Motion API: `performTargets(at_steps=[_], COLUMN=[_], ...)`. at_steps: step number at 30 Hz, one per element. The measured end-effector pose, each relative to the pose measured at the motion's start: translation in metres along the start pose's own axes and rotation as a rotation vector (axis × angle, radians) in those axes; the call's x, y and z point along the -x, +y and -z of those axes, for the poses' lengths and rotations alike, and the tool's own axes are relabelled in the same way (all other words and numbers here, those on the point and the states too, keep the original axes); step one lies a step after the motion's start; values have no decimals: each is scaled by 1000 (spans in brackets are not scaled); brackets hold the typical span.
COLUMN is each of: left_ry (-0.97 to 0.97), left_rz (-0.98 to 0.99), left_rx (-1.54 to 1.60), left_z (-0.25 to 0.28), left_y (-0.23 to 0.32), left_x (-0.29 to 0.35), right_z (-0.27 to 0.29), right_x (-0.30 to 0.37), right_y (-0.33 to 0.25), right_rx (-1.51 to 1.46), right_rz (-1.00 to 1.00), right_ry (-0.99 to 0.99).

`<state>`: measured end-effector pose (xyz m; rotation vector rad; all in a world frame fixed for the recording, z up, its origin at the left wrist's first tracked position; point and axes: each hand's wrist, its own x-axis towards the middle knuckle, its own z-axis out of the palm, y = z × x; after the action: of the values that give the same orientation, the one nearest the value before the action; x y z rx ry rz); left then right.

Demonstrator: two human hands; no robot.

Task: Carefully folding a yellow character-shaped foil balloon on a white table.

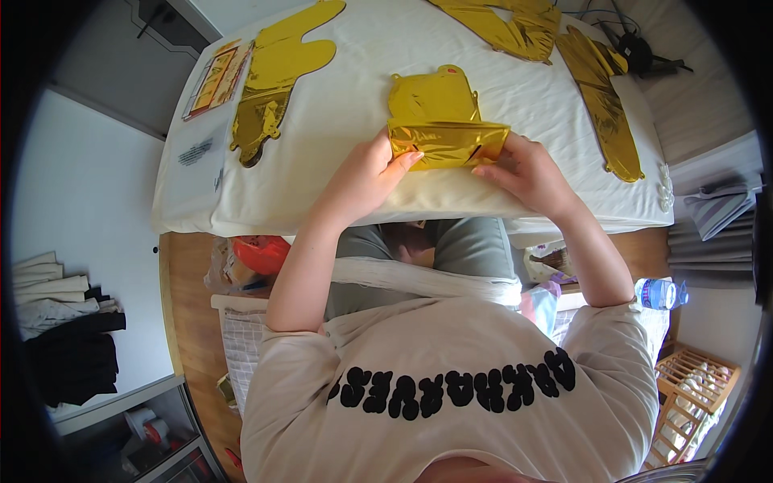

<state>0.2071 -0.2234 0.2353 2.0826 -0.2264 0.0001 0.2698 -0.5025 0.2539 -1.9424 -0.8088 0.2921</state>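
Note:
A gold foil balloon point(435, 95), flat and partly folded, lies near the middle front of the table covered with a white cloth point(334, 121). Its near part is doubled over into a creased flap. My left hand point(362, 177) grips the flap's left end, thumb on top. At the right end my right hand point(531, 171) pinches the foil between thumb and fingers. The fingers of both hands are partly hidden behind the foil. Other flat gold foil balloons lie around it: one at the left point(282, 60), one at the far right point(515, 28) and a long one at the right point(602, 113).
A printed package point(217, 76) and a clear plastic sleeve point(197, 161) lie along the table's left edge. Dark cables and a black device point(634, 52) are at the back right. Below the table are a red bag point(262, 253) and a water bottle point(656, 294).

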Motion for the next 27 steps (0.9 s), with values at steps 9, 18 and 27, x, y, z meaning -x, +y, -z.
performTargets(at_steps=[9, 18, 27], left_ry=[-8, 138, 292], left_rz=[115, 173, -14], left_rx=[290, 424, -143], left_z=[5, 1, -8], left_y=[7, 9, 14], left_x=[-22, -17, 7], right_z=[5, -1, -6], right_x=[-19, -22, -20], right_y=[-3, -14, -8], right_rx=[59, 142, 103], right_rz=[-255, -275, -250], right_ry=[35, 108, 150])
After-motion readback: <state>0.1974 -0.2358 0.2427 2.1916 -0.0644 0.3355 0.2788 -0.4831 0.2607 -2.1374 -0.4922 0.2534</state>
